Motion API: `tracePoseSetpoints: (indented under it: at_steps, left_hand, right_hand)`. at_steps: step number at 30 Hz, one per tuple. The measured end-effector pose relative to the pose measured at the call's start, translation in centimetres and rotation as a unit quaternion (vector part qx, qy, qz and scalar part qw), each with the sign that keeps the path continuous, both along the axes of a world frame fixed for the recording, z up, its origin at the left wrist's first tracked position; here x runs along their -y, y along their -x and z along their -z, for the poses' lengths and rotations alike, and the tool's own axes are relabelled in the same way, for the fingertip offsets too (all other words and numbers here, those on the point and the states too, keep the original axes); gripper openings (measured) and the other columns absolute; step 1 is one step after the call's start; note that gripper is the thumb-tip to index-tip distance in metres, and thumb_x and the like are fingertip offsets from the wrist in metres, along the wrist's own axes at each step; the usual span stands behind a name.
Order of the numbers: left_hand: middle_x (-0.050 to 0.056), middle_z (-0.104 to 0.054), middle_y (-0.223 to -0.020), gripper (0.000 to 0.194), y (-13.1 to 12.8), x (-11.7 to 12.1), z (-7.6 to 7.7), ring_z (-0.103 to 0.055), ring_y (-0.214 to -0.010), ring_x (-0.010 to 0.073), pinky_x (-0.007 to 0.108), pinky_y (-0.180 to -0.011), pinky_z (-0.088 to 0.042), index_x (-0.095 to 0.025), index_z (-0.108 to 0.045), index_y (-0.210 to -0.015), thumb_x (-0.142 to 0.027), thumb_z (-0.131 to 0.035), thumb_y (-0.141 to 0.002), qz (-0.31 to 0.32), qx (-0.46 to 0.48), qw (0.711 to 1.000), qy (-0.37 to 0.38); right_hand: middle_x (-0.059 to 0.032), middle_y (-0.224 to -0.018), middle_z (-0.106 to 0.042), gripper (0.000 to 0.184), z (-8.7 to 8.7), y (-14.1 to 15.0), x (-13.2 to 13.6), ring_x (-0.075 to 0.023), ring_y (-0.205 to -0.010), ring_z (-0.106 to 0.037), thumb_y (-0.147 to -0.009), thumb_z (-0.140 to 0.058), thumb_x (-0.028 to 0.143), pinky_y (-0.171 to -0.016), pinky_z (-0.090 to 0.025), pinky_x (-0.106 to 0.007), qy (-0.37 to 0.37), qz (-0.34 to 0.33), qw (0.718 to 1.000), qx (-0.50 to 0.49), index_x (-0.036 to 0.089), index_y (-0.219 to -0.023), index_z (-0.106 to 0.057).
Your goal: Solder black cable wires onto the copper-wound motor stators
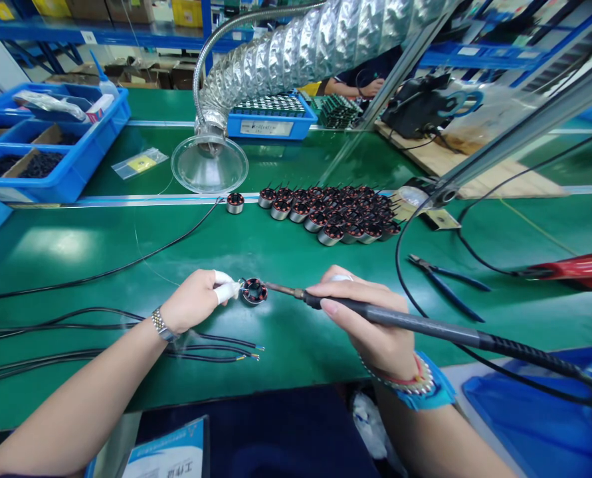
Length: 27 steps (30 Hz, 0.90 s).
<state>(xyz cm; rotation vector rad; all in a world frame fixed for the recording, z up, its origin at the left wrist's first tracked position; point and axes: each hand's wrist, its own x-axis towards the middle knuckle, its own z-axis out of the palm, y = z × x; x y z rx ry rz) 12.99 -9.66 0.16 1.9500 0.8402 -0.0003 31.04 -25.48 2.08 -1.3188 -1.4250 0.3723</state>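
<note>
Motor stator (253,291) in left grip (193,302)

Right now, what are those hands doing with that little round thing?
A person's left hand pinches a small motor with white-capped fingers, and their right hand holds a soldering iron, its tip right at the motor's edge. Black wires lie on the green bench near the left hand. Many more motors stand bunched together further along, and pliers lie to the right.
</note>
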Motion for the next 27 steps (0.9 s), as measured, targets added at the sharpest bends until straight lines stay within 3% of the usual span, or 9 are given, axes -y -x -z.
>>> tracePoseSetpoints:
  at_steps: [10,16,21,27]
  left_hand:
    - [-0.004,-0.047,-0.056,0.024,0.0,-0.1,0.0,-0.034,-0.047,0.009,0.022,-0.047,-0.023,-0.015,-0.059,-0.066,-0.033,-0.045,-0.073,-0.006,0.003,1.0,0.009]
    - [-0.004,-0.047,-0.056,0.022,0.0,0.0,0.1,-0.033,-0.047,0.0087,0.022,-0.047,-0.023,-0.016,-0.059,-0.067,-0.032,-0.045,-0.073,-0.009,0.006,1.0,0.018]
    - [-0.004,-0.048,-0.057,0.027,0.2,-0.2,0.2,-0.034,-0.047,0.0089,0.022,-0.047,-0.024,-0.016,-0.058,-0.066,-0.038,-0.045,-0.076,-0.006,0.013,1.0,0.012]
    - [-0.003,-0.047,-0.055,0.032,0.3,-0.1,0.1,-0.032,-0.046,0.0088,0.021,-0.044,-0.022,-0.017,-0.058,-0.066,-0.044,-0.046,-0.078,0.002,0.015,1.0,0.009]
  right_hand:
    - [-0.0026,-0.069,-0.062,0.023,-0.2,-1.0,0.9,-0.0159,-0.064,-0.051,-0.077,-0.056,0.011,-0.059,-0.038,-0.032,-0.021,0.025,0.999,-0.017,0.023,-0.093,-0.069]
    - [-0.0025,-0.067,-0.063,0.021,-0.5,-1.7,1.8,-0.0169,-0.063,-0.051,-0.074,-0.059,0.013,-0.058,-0.037,-0.032,-0.056,0.091,0.994,-0.035,0.024,-0.087,-0.071]
    - [-0.0016,-0.063,-0.063,0.018,-1.2,-3.8,3.2,-0.0178,-0.059,-0.051,-0.068,-0.062,0.014,-0.057,-0.036,-0.033,-0.121,0.206,0.97,-0.036,0.025,-0.078,-0.073]
    - [-0.0031,-0.055,-0.059,0.011,-2.0,-9.7,6.4,-0.0156,-0.049,-0.049,-0.067,-0.065,0.016,-0.05,-0.034,-0.031,-0.153,0.426,0.891,0.037,0.022,-0.072,-0.074]
